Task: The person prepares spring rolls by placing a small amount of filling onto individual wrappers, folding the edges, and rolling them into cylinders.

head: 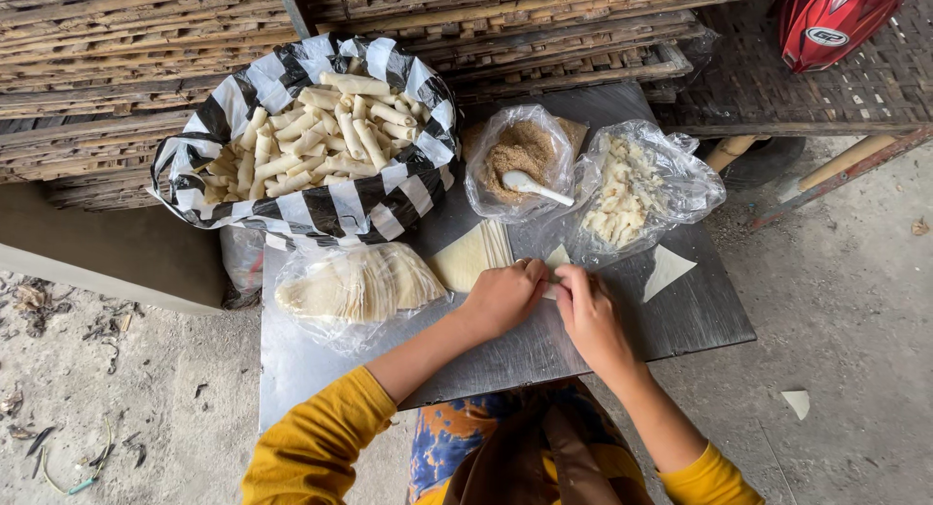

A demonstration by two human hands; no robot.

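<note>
Both hands meet: left hand, right hand pinched together on wrapper, rolling it; sugar bag, filling bag just beyond grip, within reach.

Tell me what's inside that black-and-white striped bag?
The striped bag holds a heap of pale rolled wrappers, thin finger-shaped rolls lying in all directions. Only the top layer shows; whatever lies lower down, and what is wrapped within each roll, is covered.

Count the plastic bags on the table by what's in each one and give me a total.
Striped bag of rolls: 1
Clear bag of brown sugar with spoon: 1
Clear bag of pale chunks: 1
Clear bag of wrappers: 1
Total: 4
</note>
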